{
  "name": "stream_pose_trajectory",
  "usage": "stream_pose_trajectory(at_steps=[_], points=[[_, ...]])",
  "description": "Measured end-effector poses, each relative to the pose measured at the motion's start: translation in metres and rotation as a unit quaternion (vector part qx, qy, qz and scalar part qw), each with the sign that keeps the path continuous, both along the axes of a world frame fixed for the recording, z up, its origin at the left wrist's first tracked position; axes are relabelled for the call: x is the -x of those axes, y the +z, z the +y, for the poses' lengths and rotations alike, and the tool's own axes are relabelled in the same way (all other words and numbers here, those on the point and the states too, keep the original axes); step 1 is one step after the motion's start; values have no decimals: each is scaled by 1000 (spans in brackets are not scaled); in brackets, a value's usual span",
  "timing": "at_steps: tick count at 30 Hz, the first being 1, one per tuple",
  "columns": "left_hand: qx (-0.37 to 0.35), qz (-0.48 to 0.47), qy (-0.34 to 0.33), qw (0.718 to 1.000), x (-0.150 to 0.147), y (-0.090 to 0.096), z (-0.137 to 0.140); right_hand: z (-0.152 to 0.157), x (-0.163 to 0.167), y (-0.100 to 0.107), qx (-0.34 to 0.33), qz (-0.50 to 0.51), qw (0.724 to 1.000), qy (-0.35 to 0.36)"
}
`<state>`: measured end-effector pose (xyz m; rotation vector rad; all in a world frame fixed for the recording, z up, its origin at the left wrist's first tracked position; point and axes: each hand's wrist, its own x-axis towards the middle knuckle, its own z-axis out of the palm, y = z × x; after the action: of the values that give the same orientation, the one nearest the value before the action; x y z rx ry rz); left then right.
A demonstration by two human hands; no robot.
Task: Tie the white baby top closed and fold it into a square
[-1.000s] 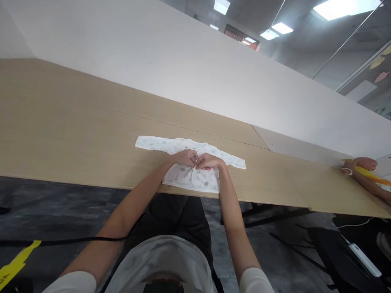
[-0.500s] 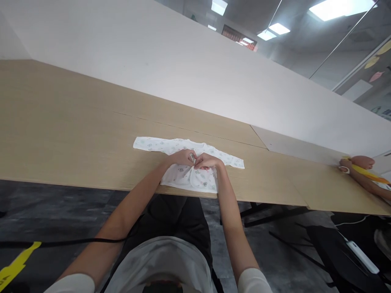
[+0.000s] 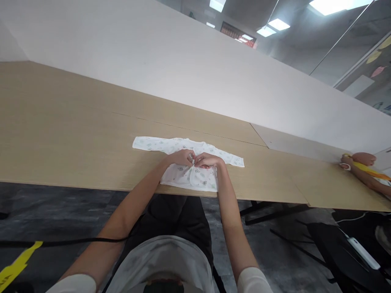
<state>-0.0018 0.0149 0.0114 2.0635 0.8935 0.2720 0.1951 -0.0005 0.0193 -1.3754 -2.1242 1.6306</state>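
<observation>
A small white long-sleeved baby shirt (image 3: 204, 180) with a faint print lies spread on the wooden table, sleeves stretched to both sides. My left hand (image 3: 182, 157) pinches the cloth at the middle of the shirt's front. Right beside it, my right hand (image 3: 207, 160) grips the same spot, fingertips nearly meeting the left ones. Between them the fabric is drawn up into small folds. Whatever fastening may be there is hidden by my fingers. The shirt's lower hem lies close to the table's front edge.
The long wooden table (image 3: 76, 134) runs along a white partition (image 3: 146, 69). At the far right, another person's arm (image 3: 363, 176) holds a doll (image 3: 363, 158) in yellow cloth. A black chair (image 3: 345, 252) with a white power strip (image 3: 363, 252) stands below. A black cable (image 3: 70, 241) crosses my left arm.
Both hands stay at the same place on the shirt front, with only slight finger movement. The whole view has shifted very slightly.
</observation>
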Motion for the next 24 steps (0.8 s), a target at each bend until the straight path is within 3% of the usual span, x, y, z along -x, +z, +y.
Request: stream_pose_trajectory(at_steps=[7, 13, 19, 22, 24], points=[[-10, 2, 12, 1000, 0, -5, 2, 2, 0, -3, 14, 3, 1000, 15], [-84, 11, 32, 996, 3, -7, 7, -1, 4, 1, -1, -31, 999, -14], [-80, -3, 37, 996, 2, -2, 4, -3, 8, 0, -23, -70, 997, -19], [-114, -40, 114, 986, 7, -2, 12, 0, 2, 6, -119, -94, 981, -124], [-160, -38, 186, 969, 19, -3, 24, 4, -14, 12, -200, -103, 942, -249]])
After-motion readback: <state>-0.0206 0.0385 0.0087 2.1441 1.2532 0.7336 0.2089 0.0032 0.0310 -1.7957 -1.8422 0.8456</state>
